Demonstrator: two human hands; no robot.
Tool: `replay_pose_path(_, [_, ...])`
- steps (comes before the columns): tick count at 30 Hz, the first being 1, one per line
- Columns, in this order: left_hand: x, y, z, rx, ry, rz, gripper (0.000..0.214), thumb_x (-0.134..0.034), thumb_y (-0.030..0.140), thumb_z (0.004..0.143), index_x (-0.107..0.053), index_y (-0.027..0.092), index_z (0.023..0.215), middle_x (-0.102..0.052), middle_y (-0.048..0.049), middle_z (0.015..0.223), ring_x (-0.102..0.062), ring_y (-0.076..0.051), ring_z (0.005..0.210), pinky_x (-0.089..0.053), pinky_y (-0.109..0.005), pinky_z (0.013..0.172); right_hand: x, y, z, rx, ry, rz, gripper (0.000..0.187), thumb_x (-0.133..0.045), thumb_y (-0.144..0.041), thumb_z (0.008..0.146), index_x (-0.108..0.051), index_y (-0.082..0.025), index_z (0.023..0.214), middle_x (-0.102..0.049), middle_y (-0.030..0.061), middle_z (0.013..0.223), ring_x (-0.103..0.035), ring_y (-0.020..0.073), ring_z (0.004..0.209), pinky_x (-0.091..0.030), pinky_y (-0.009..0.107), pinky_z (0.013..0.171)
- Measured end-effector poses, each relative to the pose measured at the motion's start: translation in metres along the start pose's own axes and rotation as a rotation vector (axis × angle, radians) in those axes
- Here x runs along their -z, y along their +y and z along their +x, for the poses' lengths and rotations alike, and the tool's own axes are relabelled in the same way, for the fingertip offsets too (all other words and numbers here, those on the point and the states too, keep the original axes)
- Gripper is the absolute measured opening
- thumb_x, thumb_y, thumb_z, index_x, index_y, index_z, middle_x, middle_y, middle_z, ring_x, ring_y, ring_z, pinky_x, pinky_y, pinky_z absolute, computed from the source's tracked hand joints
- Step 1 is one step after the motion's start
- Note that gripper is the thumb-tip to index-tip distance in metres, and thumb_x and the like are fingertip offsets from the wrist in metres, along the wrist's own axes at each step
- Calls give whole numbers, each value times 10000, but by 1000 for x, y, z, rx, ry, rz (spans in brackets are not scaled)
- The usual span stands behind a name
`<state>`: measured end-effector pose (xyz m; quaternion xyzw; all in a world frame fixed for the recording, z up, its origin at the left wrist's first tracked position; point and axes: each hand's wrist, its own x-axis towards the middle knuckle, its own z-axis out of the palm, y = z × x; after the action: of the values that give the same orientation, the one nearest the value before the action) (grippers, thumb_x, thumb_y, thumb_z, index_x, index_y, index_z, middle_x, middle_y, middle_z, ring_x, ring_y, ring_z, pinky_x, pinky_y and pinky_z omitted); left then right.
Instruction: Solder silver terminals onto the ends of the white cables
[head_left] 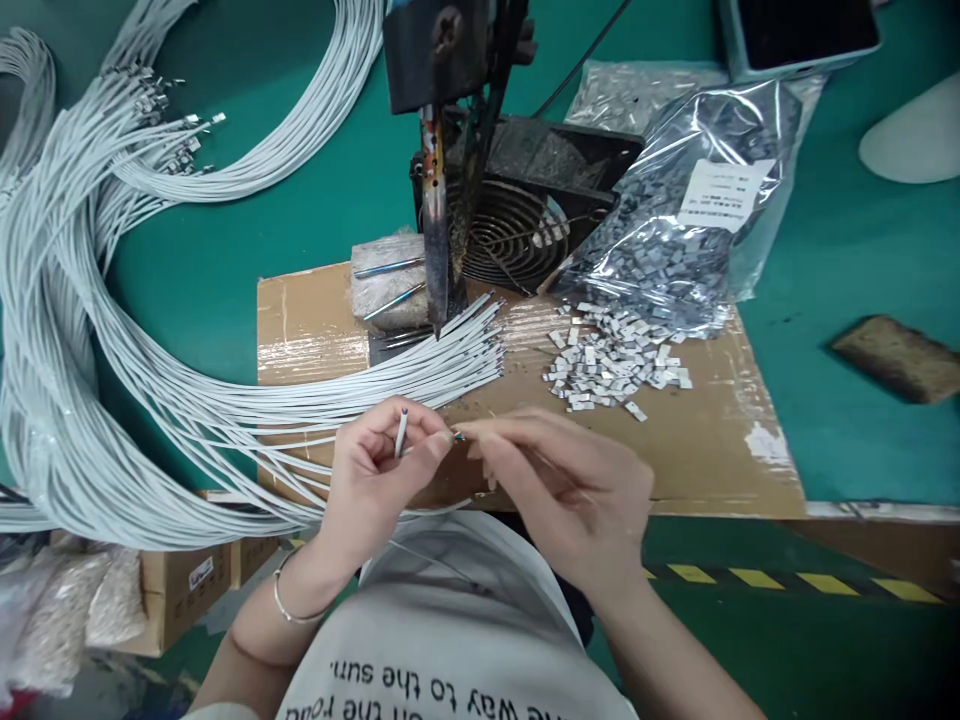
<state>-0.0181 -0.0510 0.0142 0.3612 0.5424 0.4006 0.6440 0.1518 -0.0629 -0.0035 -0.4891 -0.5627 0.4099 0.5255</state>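
My left hand (390,455) is closed around a thin white cable (401,432), whose cut end sticks up between the fingers. Fine coloured wire ends (459,436) poke out past the left thumb tip. There my right hand (570,490) meets them in a pinch of thumb and forefinger; anything small between those tips is too tiny to make out. Just beyond both hands lies a bundle of white cables (360,385), its ends fanned out on the cardboard sheet (697,450). To the right is a loose pile of small white-and-metal connectors (615,360).
A soldering iron (435,220) points down over the cable ends, with a black fan (517,230) behind it. Plastic bags of small parts (675,260) lie to the right. More cable bundles (67,300) cover the left. A worn brown block (900,358) sits far right.
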Motion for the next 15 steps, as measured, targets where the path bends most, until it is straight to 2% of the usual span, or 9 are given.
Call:
replay_pose_path(3, [-1,1,-2,-5,6,67,99,-797,168,905,-766,191,814,-599,35,670,-385,-51,531,-270,-161,465,10,0,11,-42,-123,-22,239,-624,-239,1072,-703,-217,847,-642,-19,728,-563,119,637,-420,273,572])
replay_pose_path(6, [-4,5,-3,-32,-5,119,105,-770,123,882,-749,189,803,-574,43,651,-401,-57,537,-277,-158,466,11,4,20,77,-227,-63,276,-596,-214,1077,-595,-208,801,-559,-22,709,-513,133,686,-409,293,644])
replay_pose_path(9, [-6,9,-4,-31,-5,154,99,-774,125,865,-739,182,793,-547,51,629,-389,-57,528,-270,-162,462,5,10,23,240,-256,-67,248,-573,-117,1052,-556,-215,824,-501,-26,711,-465,143,691,-402,302,663])
replay_pose_path(12, [-6,12,-5,-1,-8,178,97,-791,141,857,-741,179,783,-533,53,605,-359,-55,502,-250,-174,446,-1,15,21,336,-201,-86,220,-583,-87,1013,-573,-222,840,-522,-9,724,-464,161,698,-410,323,670])
replay_pose_path(15, [-1,17,-5,-42,38,187,100,-820,158,856,-766,187,777,-565,40,594,-363,-64,491,-240,-191,435,-1,14,14,226,8,-78,260,-574,-130,1041,-610,-238,807,-568,1,711,-501,170,669,-403,342,644])
